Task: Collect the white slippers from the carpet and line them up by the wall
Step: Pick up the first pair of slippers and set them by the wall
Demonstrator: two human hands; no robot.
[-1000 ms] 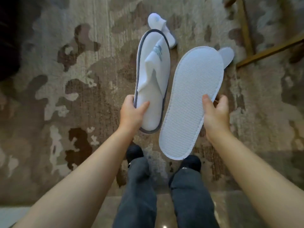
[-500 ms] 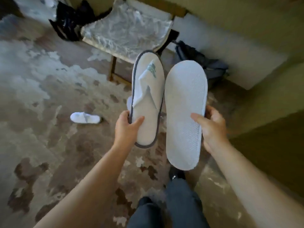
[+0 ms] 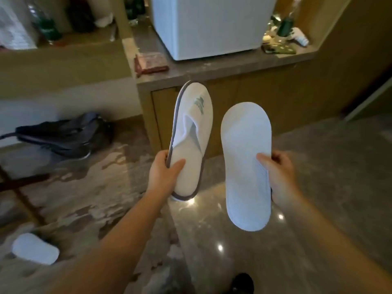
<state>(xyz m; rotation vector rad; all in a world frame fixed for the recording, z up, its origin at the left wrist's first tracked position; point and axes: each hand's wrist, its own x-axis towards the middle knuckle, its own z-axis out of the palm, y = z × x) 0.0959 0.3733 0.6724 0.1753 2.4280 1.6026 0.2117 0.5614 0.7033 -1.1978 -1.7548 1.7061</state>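
Observation:
My left hand (image 3: pixel 163 174) grips the heel of a white slipper with a grey rim (image 3: pixel 192 132), held upright with its top and green logo facing me. My right hand (image 3: pixel 280 177) holds a second white slipper (image 3: pixel 246 158) by its edge, with the white sole turned toward me. Both slippers hang in the air side by side in front of a wooden cabinet (image 3: pixel 265 98). A third white slipper (image 3: pixel 35 248) lies on the patterned carpet (image 3: pixel 89 200) at the lower left.
A white box-shaped appliance (image 3: pixel 212 24) stands on the cabinet's stone top. A dark bag (image 3: pixel 61 134) lies on the floor against the white wall base at left. A glossy stone floor (image 3: pixel 222 230) begins at the carpet's right edge. Dark wooden furniture legs (image 3: pixel 19 187) cross at left.
The view has swung up and to the right from the carpet toward the cabinet and stone floor. Both hands still hold their slippers, carried along. The slipper left on the carpet now sits at lower left.

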